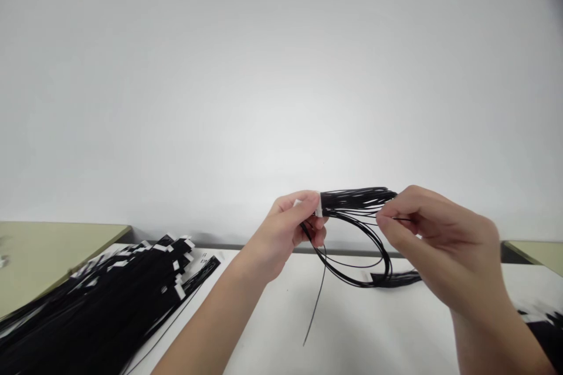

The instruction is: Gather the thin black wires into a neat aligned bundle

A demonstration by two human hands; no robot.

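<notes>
My left hand (pixel 285 228) is closed around one end of a bundle of thin black cables (pixel 356 199), its thumb pressed on a white label (pixel 318 204). Black loops (pixel 382 246) hang below the bundle, and one loose end (pixel 314 310) dangles under my left hand. To the right, the thumb and forefinger of my right hand (pixel 440 234) pinch a thin black strand beside the bundle's far end. Its other fingers are curled in.
A large pile of black cables with white tags (pixel 132 293) lies at the left on the white table (pixel 272 328). Another cable bundle (pixel 402 279) rests behind my right hand. More black cables (pixel 545 334) lie far right. A pale wall (pixel 281 70) stands behind.
</notes>
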